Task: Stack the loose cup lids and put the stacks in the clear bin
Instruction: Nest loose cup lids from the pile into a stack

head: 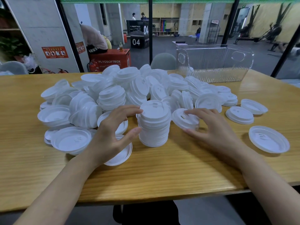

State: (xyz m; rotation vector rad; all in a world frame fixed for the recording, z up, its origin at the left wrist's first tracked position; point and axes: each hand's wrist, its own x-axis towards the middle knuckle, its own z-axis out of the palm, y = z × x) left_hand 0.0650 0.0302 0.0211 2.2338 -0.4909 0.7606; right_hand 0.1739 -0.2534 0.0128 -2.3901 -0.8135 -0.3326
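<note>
An upright stack of white cup lids (154, 125) stands on the wooden table (162, 172) in front of me. My left hand (112, 135) curves around its left side, thumb and fingertips touching the stack. My right hand (212, 127) pinches a single tilted white lid (183, 118) just right of the stack. A big heap of loose white lids (129, 88) spreads behind. The clear bin (214, 62) stands at the table's far right and looks empty.
Single lids lie upside down at the left (71, 140), under my left wrist (121, 156) and at the right (268, 138), (239, 115). A grey chair back (163, 60) sits behind the table. The table's front edge is close to my body.
</note>
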